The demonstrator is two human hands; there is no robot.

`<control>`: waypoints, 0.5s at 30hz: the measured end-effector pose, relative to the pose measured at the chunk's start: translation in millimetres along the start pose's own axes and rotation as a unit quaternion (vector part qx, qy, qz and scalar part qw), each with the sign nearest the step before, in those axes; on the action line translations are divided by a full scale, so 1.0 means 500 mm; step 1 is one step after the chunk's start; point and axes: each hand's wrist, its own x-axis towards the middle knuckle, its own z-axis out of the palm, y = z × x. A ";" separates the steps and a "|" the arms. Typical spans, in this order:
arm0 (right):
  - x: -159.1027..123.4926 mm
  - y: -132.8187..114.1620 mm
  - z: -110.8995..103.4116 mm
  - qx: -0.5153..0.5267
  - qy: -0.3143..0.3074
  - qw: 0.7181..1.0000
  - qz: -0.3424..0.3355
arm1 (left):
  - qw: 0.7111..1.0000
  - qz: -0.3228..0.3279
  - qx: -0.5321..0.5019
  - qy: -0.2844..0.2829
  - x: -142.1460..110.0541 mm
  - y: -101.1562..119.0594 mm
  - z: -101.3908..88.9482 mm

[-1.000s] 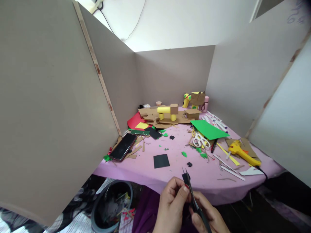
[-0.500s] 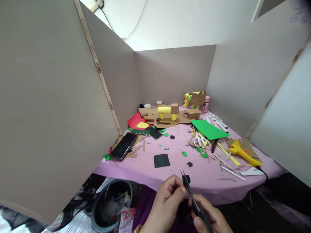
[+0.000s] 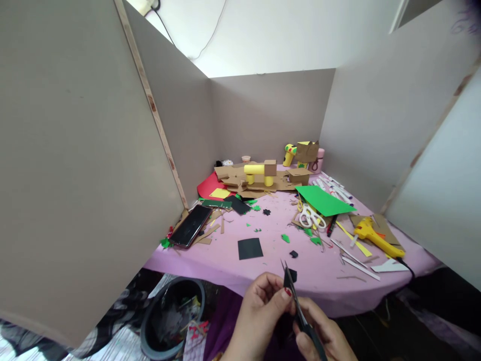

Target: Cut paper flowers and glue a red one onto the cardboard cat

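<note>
My left hand (image 3: 265, 311) pinches a small piece of black paper (image 3: 291, 276) just off the table's front edge. In my right hand (image 3: 325, 333) is a pair of dark-handled scissors (image 3: 295, 296), its narrow blades pointing up and away, slightly parted beside the black piece. Whether the blades bite into the paper cannot be made out. Beyond the hands lie a black paper square (image 3: 250, 248) and a small black cutout (image 3: 293, 254) on the pink tablecloth (image 3: 221, 255). Farther back is a black flower-shaped cutout (image 3: 266, 212).
Green paper (image 3: 325, 200), white-handled scissors (image 3: 311, 216) and a yellow glue gun (image 3: 378, 238) lie on the right. A phone (image 3: 191, 225) rests at left. Behind stands a yellow tube figure with a cardboard head (image 3: 270, 168). A bin (image 3: 145, 326) sits below; grey panels enclose the table.
Both hands have shifted slightly right with the scissors and black paper. The blade tips look a little closer together. The things on the table have stayed in place.
</note>
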 end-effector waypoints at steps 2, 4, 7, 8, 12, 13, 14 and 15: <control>0.001 0.000 -0.003 -0.024 -0.004 1.000 -0.015 | 0.999 0.018 -0.007 0.028 -0.002 -0.011 0.008; 0.001 -0.001 -0.006 -0.038 -0.008 0.999 -0.023 | 0.999 0.024 -0.004 0.041 -0.003 -0.013 0.012; 0.001 -0.004 -0.009 -0.046 -0.016 0.998 -0.027 | 0.999 0.018 0.026 0.036 -0.005 -0.004 0.011; 0.001 -0.005 -0.010 -0.047 -0.021 0.998 -0.027 | 0.998 0.016 0.042 0.032 -0.005 -0.001 0.009; 0.003 -0.009 -0.016 -0.049 -0.025 0.998 -0.022 | 0.996 -0.003 0.092 0.007 -0.004 0.007 0.000; 0.003 -0.009 -0.018 -0.051 -0.027 0.998 -0.020 | 0.995 -0.010 0.096 0.001 -0.003 0.008 -0.002; 0.003 -0.009 -0.021 -0.053 -0.030 0.998 -0.017 | 0.995 -0.015 0.100 -0.002 -0.002 0.009 -0.005; 0.003 -0.010 -0.023 -0.056 -0.033 0.998 -0.013 | 0.994 -0.019 0.103 -0.001 -0.001 0.010 -0.007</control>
